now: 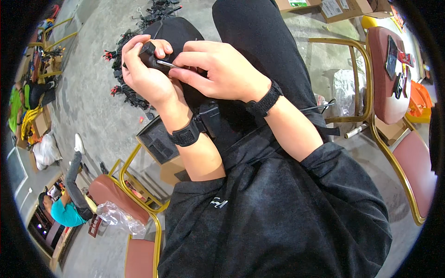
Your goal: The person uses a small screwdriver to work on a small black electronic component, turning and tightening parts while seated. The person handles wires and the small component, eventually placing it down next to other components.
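Note:
My left hand is raised over my lap, its fingers curled around a small black device with a rounded, blocky end. From the right, my right hand reaches in, thumb and fingers pinched on a thin silver metal rod. The rod's far end meets the black device; I cannot make out whether it goes into it. My right fingers hide the rod's other end. Each wrist wears a black strap. A black box-shaped unit rests at my lap between the forearms.
Black cables with red tips lie heaped on the floor beyond my left hand. An open box stands by my left forearm. On my right, a gold-framed chair carries a phone. A person in turquoise sits far left.

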`<move>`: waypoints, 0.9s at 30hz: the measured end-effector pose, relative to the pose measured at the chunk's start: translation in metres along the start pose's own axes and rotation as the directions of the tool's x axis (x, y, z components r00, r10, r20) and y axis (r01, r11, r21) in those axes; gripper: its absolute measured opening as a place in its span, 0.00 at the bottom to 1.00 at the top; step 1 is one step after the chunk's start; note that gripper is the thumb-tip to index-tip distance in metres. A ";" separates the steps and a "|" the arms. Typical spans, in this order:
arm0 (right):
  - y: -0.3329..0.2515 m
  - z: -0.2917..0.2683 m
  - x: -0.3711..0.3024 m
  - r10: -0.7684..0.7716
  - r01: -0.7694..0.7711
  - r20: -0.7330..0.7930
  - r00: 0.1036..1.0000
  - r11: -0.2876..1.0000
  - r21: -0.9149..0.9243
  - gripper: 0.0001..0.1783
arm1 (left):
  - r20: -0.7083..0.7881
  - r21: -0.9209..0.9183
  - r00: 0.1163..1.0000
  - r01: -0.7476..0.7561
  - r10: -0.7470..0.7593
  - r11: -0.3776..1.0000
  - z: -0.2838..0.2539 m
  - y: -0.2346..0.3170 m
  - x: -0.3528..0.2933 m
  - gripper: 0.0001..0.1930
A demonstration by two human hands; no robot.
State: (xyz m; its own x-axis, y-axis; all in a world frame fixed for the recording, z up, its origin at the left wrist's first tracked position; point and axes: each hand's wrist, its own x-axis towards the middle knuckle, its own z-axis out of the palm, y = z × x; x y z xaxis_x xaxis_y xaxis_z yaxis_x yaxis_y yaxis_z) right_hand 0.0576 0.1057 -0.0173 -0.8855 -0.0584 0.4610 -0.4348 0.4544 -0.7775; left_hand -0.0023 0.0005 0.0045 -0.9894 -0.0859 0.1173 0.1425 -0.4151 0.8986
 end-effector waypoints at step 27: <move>-0.005 -0.008 0.002 0.032 -0.032 0.016 0.999 0.999 0.033 0.06 | -0.007 -0.059 0.999 0.033 -0.033 0.998 -0.001 -0.001 0.000 0.07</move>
State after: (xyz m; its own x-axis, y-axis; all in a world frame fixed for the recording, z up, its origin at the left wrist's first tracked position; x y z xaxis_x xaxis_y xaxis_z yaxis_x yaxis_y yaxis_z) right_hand 0.0591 0.1101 -0.0086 -0.9013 -0.0577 0.4293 -0.4110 0.4265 -0.8057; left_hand -0.0029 0.0001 0.0031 -0.9934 -0.0780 0.0844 0.1113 -0.4705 0.8753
